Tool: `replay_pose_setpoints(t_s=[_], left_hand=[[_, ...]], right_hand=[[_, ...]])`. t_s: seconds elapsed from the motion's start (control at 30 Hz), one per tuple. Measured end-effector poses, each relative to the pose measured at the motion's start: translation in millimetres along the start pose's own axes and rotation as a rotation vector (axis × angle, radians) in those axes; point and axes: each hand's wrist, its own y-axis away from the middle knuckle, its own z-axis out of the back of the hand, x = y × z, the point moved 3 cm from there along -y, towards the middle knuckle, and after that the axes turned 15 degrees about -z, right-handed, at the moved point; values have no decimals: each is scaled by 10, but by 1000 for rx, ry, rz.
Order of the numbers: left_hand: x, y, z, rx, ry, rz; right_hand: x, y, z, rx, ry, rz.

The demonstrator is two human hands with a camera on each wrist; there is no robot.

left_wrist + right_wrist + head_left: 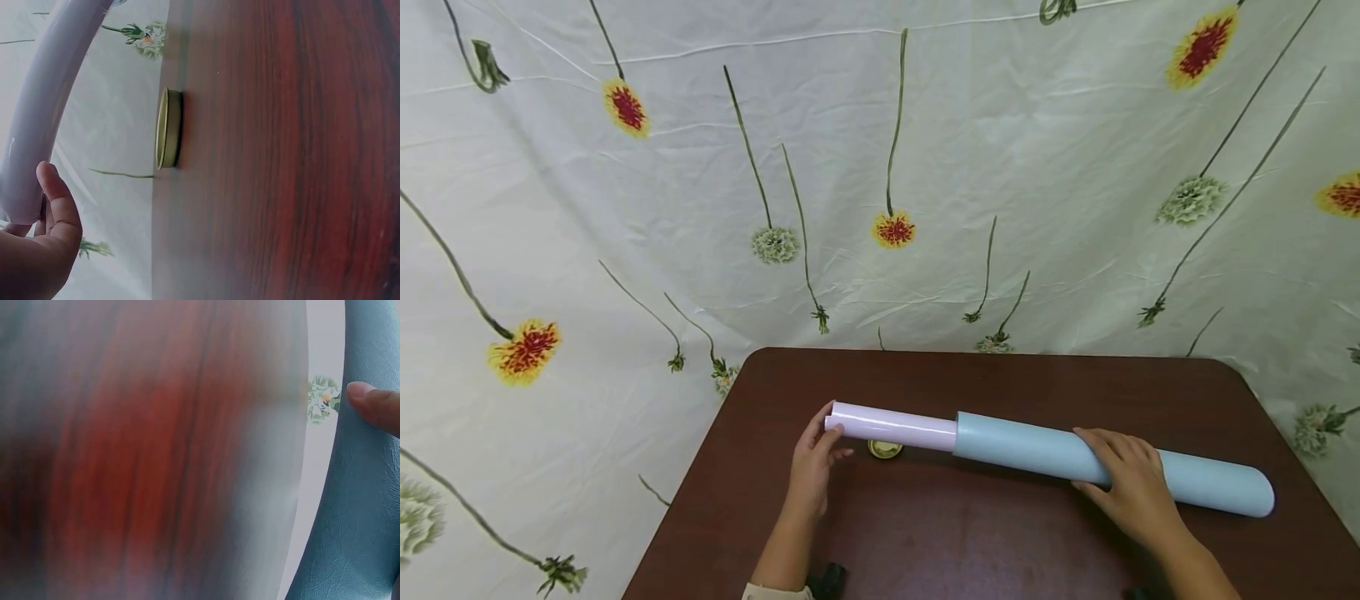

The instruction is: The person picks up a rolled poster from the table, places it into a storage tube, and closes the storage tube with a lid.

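A long light-blue tube lies slantwise over the table in the head view, gripped around its right half by my right hand. Out of its left end sticks a narrower, glossy lilac roll. My left hand pinches the free end of that roll between thumb and fingers. In the left wrist view the thumb lies along the lilac roll, held above the tabletop. My right thumb presses the textured blue surface in the right wrist view; the other fingers are hidden there.
A shallow round gold lid sits on the dark wooden table, just below the lilac roll in the head view. Behind the table's far edge hangs a white flower-patterned cloth. A small dark object is by the left forearm.
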Motion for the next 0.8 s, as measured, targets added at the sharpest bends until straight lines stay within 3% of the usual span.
replay_pose_setpoints(t_s=[0.8], left_hand=[[28,90,-120,61,-95,7]], right_hand=[[79,11,-45,8,-7,-17]])
